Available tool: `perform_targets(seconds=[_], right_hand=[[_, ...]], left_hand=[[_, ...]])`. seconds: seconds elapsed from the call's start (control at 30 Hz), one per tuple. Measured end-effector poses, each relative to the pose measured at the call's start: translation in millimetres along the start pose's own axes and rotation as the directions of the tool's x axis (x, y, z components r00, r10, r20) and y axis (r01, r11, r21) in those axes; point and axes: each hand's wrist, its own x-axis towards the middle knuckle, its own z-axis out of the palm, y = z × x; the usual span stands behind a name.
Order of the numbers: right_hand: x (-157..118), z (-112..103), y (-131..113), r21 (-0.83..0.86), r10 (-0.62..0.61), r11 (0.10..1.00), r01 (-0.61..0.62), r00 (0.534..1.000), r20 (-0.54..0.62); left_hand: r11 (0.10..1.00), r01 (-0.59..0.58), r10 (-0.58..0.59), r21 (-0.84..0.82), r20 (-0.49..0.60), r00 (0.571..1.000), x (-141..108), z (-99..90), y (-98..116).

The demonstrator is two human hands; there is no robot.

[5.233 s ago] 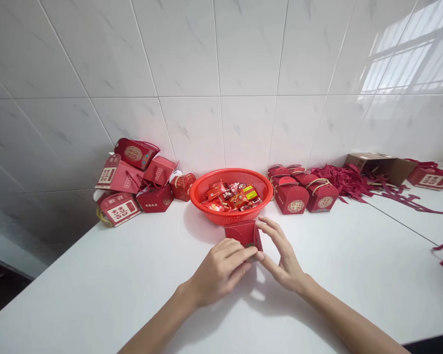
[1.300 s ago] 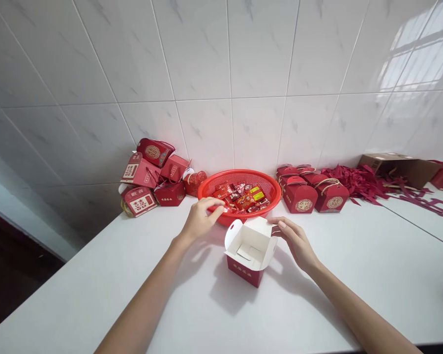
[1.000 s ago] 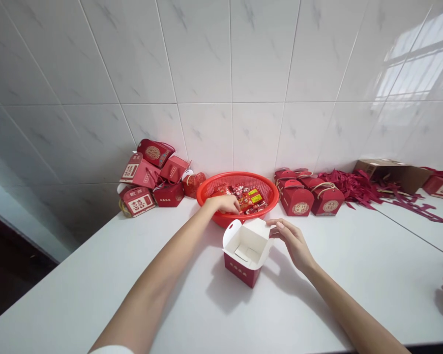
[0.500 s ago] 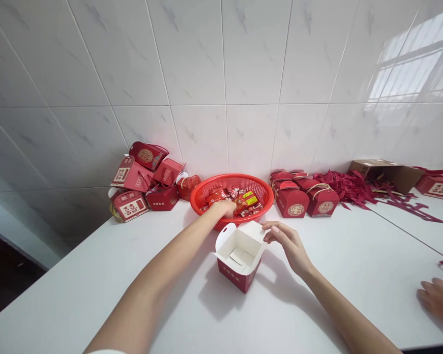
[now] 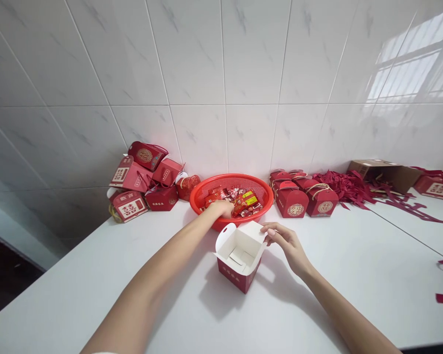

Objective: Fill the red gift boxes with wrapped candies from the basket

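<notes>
My left hand [image 5: 226,209] reaches into a red plastic basket [image 5: 196,196] of wrapped sweets [image 5: 243,202]. Its fingers are down among the sweets and hidden, so I cannot see what they hold. In front of the basket stands a red paper gift box [image 5: 239,275] with its top flaps raised and a white inside; no sweets show in it. My right hand [image 5: 283,243] is at the box's right rear corner, thumb and fingers closed at the edge of the white flap.
Red gift boxes are piled at left [image 5: 132,182] and stand in rows [image 5: 295,201] right of the basket. Further right lie dark red ribbons [image 5: 342,189], an open cardboard carton [image 5: 401,178] and another red box [image 5: 437,187]. A tiled wall [image 5: 251,137] runs behind the white table [image 5: 162,324].
My right hand has shifted slightly left, its fingers closing at the box flap. At the far right, another person's hand has gone out of view and a ribbon end shows there.
</notes>
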Motion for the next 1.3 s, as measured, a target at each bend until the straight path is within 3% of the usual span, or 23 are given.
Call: perform_targets(seconds=[0.1, 0.17, 0.3, 0.47, 0.6, 0.77, 0.97, 1.1, 1.3], right_hand=[[0, 1, 0, 0.006, 0.000, 1.000, 0.000, 1.000, 0.002], [0, 1, 0, 0.009, 0.001, 1.000, -0.001, 1.000, 0.004], [1, 1, 2, 0.003, 0.008, 1.000, -0.008, 1.000, 0.008], [2, 1, 6, 0.020, 0.011, 1.000, -0.011, 1.000, -0.007], [2, 1, 8, 0.009, -0.005, 1.000, 0.005, 1.000, -0.019], [3, 1, 12, 0.008, -0.020, 1.000, 0.020, 0.999, -0.026], [5, 1, 15, 0.036, -0.021, 0.999, 0.022, 0.999, -0.029], [11, -1, 12, 0.049, -0.050, 0.997, 0.053, 0.997, -0.061], [44, -5, -9, -0.057, -0.185, 0.982, 0.180, 0.978, -0.098]], left_hand=[[0.985, -0.009, 0.013, -0.173, 0.022, 1.000, -11, -7.8, -4], [0.944, -0.066, 0.051, -0.322, -0.054, 0.997, -19, -11.6, -6], [0.775, -0.211, 0.080, -0.595, -0.239, 0.968, -29, -12.7, -10], [0.552, -0.310, 0.065, -0.774, -0.330, 0.942, -29, -8.8, -13], [0.437, -0.349, 0.029, -0.829, -0.375, 0.927, -28, -6.5, -16], [0.358, -0.391, -0.020, -0.848, -0.426, 0.905, -29, -4.1, -12], [0.255, -0.489, -0.174, -0.835, -0.536, 0.826, -35, -4.4, -5], [0.164, -0.545, -0.284, -0.822, -0.569, 0.772, -52, 3.3, -1], [0.066, -0.550, -0.322, -0.832, -0.540, 0.778, -90, 23.6, 6]])
